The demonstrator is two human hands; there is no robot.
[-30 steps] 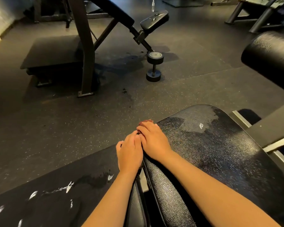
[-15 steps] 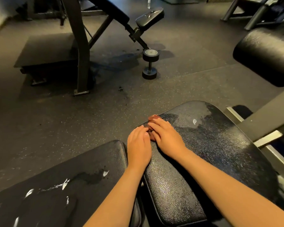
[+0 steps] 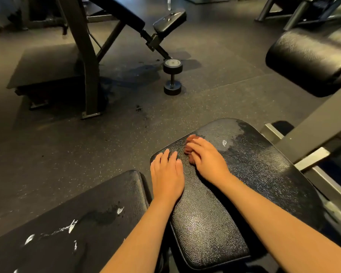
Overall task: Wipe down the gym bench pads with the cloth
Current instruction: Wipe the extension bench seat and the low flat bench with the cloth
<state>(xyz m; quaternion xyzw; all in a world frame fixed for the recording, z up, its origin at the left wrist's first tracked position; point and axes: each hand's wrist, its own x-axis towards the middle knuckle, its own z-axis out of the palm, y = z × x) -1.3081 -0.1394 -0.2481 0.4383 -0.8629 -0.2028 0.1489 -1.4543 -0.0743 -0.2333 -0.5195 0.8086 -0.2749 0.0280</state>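
Your left hand point(image 3: 166, 174) lay flat at the left edge of the seat pad point(image 3: 254, 184). Just to its right, on the same pad, your right hand point(image 3: 207, 158) held the cloth point(image 3: 190, 146) down. The back pad point(image 3: 87, 223) sat left of the seat pad across a narrow gap, a dumbbell point(image 3: 172, 76) sat on the floor point(image 3: 47, 154) beyond at the foot of another bench point(image 3: 126, 18), and a roller pad point(image 3: 311, 60) was far right.

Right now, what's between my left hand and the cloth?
Only a narrow bare strip of seat pad separates the left hand from the cloth under the right hand, in the head view.
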